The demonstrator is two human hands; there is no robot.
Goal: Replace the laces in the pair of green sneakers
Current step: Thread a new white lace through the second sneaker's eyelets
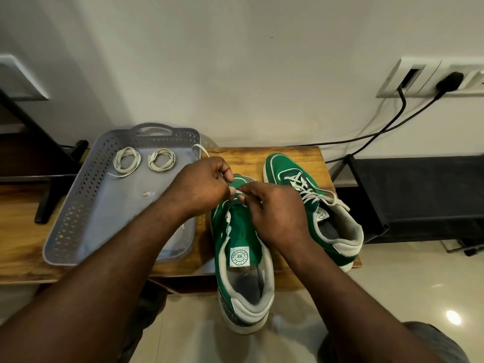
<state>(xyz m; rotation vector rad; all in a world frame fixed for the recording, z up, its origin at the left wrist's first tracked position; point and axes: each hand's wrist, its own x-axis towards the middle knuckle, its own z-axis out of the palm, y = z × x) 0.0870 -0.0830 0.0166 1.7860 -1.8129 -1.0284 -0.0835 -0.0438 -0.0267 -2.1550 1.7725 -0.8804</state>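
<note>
Two green sneakers stand on a wooden table (282, 155). The near sneaker (242, 247) has its eyelets bare, and its heel hangs over the table's front edge. My left hand (201, 186) and my right hand (272, 205) meet over its toe end, and both pinch a white lace (201, 148) there. The lace's free end loops up behind my left hand onto the tray's rim. The far sneaker (317, 203) on the right is laced with white laces tied in a bow. Two coiled white laces (127, 158) (161, 159) lie in a grey tray (78, 205).
The grey perforated tray sits on the table's left half, with a small scrap (148, 194) in it. A black shelf (419, 195) stands to the right. Black cables (379, 132) run from wall sockets (429, 77) down behind the table.
</note>
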